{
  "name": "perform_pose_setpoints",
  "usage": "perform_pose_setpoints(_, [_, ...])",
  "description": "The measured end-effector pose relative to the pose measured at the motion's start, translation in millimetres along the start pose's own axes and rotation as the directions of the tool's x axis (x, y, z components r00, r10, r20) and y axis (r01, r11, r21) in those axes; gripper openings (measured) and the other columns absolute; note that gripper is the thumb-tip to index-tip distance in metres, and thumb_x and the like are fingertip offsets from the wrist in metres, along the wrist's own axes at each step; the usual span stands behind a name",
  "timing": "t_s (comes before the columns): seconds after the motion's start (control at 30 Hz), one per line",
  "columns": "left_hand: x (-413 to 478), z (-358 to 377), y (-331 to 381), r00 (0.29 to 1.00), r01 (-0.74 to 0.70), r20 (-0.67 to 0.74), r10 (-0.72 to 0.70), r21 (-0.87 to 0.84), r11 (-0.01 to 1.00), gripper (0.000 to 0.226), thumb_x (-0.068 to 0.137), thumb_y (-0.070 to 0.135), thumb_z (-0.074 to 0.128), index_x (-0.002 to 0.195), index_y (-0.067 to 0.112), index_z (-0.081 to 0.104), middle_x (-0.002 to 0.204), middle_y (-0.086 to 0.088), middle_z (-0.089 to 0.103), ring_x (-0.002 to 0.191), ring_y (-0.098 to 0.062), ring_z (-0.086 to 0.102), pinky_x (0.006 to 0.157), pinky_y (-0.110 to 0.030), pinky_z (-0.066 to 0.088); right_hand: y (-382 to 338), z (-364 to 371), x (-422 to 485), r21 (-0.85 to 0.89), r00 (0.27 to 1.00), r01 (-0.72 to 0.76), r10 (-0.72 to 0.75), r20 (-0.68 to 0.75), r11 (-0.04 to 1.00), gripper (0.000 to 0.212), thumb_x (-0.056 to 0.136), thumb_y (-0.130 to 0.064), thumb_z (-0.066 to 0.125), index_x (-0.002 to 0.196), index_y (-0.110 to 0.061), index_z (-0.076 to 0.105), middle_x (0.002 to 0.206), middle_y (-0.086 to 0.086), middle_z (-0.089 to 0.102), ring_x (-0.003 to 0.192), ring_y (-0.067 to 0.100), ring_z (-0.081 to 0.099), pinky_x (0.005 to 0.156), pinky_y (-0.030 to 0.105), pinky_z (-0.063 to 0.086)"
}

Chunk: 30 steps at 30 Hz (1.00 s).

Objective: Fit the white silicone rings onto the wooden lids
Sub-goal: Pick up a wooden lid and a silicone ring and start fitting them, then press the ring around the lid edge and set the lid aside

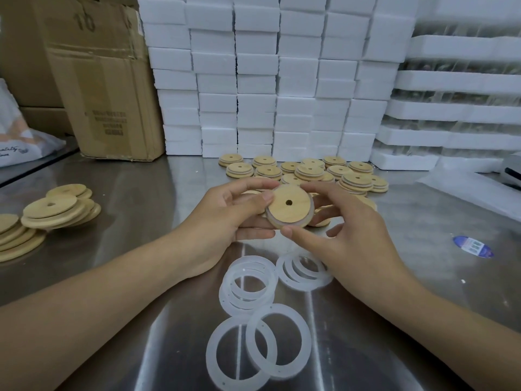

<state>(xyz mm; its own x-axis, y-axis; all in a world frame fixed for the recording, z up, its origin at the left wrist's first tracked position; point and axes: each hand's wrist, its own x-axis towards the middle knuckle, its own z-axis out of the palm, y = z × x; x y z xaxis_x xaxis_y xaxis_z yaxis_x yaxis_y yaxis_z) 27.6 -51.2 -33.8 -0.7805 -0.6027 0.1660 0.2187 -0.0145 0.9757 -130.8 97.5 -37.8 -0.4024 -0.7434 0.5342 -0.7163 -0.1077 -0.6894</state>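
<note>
A person's left hand (225, 213) and right hand (338, 230) together hold a round wooden lid with a centre hole (289, 206) above a shiny steel table (141, 198), fingers curled around its rim, where a white ring shows. Loose translucent white silicone rings (253, 300) lie on the table just below the hands, and more wooden lids (310, 170) sit stacked behind.

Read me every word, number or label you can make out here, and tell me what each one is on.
"10": large dark figures near the top of the cardboard box.
Printed block lower on the same box: too blurred to read.
Cursive writing on the white bag: cut off and blurred, not readable.
Print on the blue sticker lying on the table: too small to read.
</note>
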Motion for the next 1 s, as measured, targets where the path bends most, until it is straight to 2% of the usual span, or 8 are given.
perform_pose_setpoints(0.23, [-2,-1,2,0.999,-0.004,0.05,0.002,0.035,0.999,0.043,0.096,0.025,0.075,0.138,0.029,0.07,0.122,-0.012,0.08,0.107,-0.03,0.08,0.083,-0.028,0.064,-2,-1,2,0.042,0.998,-0.017,0.019,-0.053,0.999,0.059,0.074,-0.04,0.091,0.128,-0.04,0.065,0.111,-0.018,0.072,0.092,0.006,0.068,0.074,0.013,0.05])
perform_pose_setpoints(0.37, [0,-1,1,0.999,-0.002,0.033,0.002,0.01,1.0,0.032,0.102,0.028,0.069,0.133,0.031,0.075,0.126,-0.009,0.079,0.108,-0.032,0.079,0.078,-0.025,0.062,7,-2,6,0.04,0.996,0.003,0.0,-0.089,0.999,0.054,0.077,-0.037,0.092,0.125,-0.039,0.067,0.108,-0.019,0.073,0.095,0.001,0.067,0.077,0.01,0.048])
perform_pose_setpoints(0.47, [1,1,0,0.999,0.012,-0.034,-0.012,-0.004,1.0,0.025,0.104,0.024,0.067,0.125,0.029,0.079,0.123,-0.008,0.079,0.106,-0.032,0.08,0.075,-0.027,0.063,17,-10,17,-0.054,0.984,-0.022,0.012,-0.177,0.998,0.054,0.077,-0.047,0.09,0.124,-0.04,0.065,0.108,-0.025,0.069,0.102,-0.006,0.063,0.079,0.007,0.046])
perform_pose_setpoints(0.57, [2,0,0,0.999,0.014,-0.049,-0.014,0.003,1.0,0.022,0.105,0.022,0.066,0.122,0.024,0.08,0.121,-0.009,0.079,0.105,-0.032,0.08,0.075,-0.028,0.063,30,-20,37,-0.12,0.957,-0.102,0.065,-0.281,0.988,0.062,0.082,-0.058,0.083,0.135,-0.036,0.061,0.118,-0.021,0.066,0.105,-0.001,0.063,0.09,0.022,0.051])
perform_pose_setpoints(0.7, [1,1,1,0.998,0.009,-0.067,-0.009,0.007,1.0,0.021,0.102,0.023,0.068,0.116,0.022,0.082,0.117,-0.009,0.078,0.103,-0.031,0.079,0.073,-0.028,0.062,52,-26,47,-0.384,0.979,-0.206,0.184,-0.092,0.9,0.075,0.088,-0.059,0.075,0.15,-0.022,0.055,0.147,-0.001,0.061,0.137,0.022,0.053,0.113,0.046,0.045])
perform_pose_setpoints(0.83, [-1,1,0,0.996,0.01,-0.085,-0.006,0.037,0.999,0.019,0.104,0.021,0.066,0.113,0.021,0.083,0.115,-0.008,0.078,0.1,-0.029,0.079,0.073,-0.029,0.06,57,-33,38,-0.395,0.976,-0.215,0.186,-0.113,0.893,0.058,0.091,-0.055,0.072,0.14,-0.026,0.065,0.14,-0.002,0.065,0.133,0.021,0.054,0.112,0.041,0.044])
perform_pose_setpoints(0.93, [1,-1,9,0.987,-0.043,-0.138,0.087,0.295,0.955,0.018,0.104,0.018,0.068,0.103,0.027,0.084,0.109,0.0,0.081,0.095,-0.016,0.08,0.075,-0.027,0.056,56,-35,30,-0.352,0.984,-0.177,0.151,-0.099,0.919,0.035,0.091,-0.043,0.077,0.124,-0.03,0.072,0.122,-0.012,0.068,0.119,0.012,0.059,0.101,0.03,0.044])
perform_pose_setpoints(1.0, [1,-19,27,0.949,-0.087,-0.161,0.272,0.694,0.714,0.018,0.103,0.021,0.07,0.098,0.033,0.082,0.1,0.013,0.08,0.088,-0.002,0.074,0.076,-0.024,0.052,55,-34,29,-0.342,0.988,-0.148,0.125,-0.087,0.928,0.027,0.091,-0.034,0.079,0.117,-0.031,0.072,0.113,-0.016,0.066,0.112,0.008,0.06,0.095,0.025,0.042])
